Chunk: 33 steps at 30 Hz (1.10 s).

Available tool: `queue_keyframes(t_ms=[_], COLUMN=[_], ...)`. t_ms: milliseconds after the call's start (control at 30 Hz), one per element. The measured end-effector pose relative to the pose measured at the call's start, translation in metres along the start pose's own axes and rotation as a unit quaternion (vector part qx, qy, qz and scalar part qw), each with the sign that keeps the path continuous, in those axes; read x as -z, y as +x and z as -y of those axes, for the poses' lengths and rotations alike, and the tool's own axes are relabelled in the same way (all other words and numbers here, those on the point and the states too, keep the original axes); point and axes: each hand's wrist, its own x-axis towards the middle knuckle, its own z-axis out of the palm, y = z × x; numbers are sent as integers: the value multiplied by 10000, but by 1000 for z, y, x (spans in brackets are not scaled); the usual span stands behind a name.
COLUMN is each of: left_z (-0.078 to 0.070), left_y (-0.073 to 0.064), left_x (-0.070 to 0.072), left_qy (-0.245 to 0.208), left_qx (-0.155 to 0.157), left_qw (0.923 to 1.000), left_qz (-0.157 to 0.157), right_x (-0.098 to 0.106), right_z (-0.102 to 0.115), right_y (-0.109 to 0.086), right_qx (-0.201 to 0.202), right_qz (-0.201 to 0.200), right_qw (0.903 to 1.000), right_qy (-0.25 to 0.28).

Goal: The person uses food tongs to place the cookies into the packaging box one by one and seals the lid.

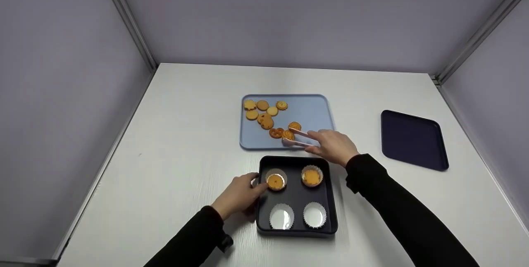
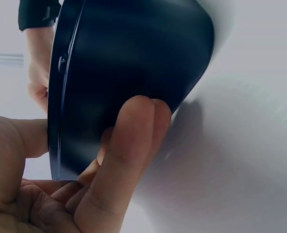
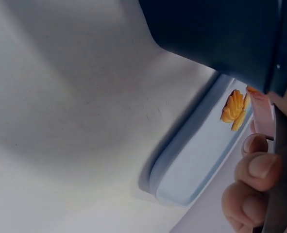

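My left hand (image 1: 241, 194) grips the left wall of a black square baking pan (image 1: 296, 194), thumb at the rim and fingers against the outside in the left wrist view. Two paper cups in its far row hold cookies: a round one (image 1: 275, 182) and another (image 1: 312, 177). The near paper cups, left (image 1: 282, 217) and right (image 1: 315, 215), hold nothing. My right hand (image 1: 335, 147) holds tongs (image 1: 298, 142) with pink tips over the light blue tray (image 1: 312, 112). The tips stand around a swirled cookie (image 1: 288, 135); whether they squeeze it is unclear.
Several other cookies (image 1: 267, 122) lie on the blue tray's left half, with a pretzel-shaped one (image 1: 276, 133) just left of the tongs. A dark navy tray (image 1: 413, 141) lies on the right of the white table (image 1: 186, 134). Grey panels enclose the back and sides.
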Motion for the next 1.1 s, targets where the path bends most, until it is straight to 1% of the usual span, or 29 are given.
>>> queue_keyframes(t_ms=[100,333,433,533,633,767,833,933,1100], left_z=[-1,-1,-1,0,0,0,0,1,1], left_y=[0,0,0,0,0,-1,0,0,1], left_x=[0,0,0,-1,-1,-1,-1,-1,-1], left_qy=[-11,-18,-15,-7,-1,-2,9,35,51], left_qx=[26,22,-10,-41,-53,-30,-23,-20,-55], left_qw=[10000,10000,10000,10000,10000,10000,10000,10000,10000], left_qz=[22,22,14,-2,-22,-42,-49,-54,-22], right_x=[6,20,27,34,41,50,55,62,72], right_z=[-1,-3,-6,-12,-18,-21,-21,-16,-7], right_y=[-6,-24,-33,-42,-52,-61,-65,-72,-83], right_qx=[117,432,653,901,1193,1474,1488,1392,1263], right_qz=[-183,-380,-410,-350,-196,131,341,700,1350], right_qw=[9997,9973,9951,9920,9862,9757,9715,9691,9670], right_qy=[143,465,612,813,1131,1613,1811,1914,1751])
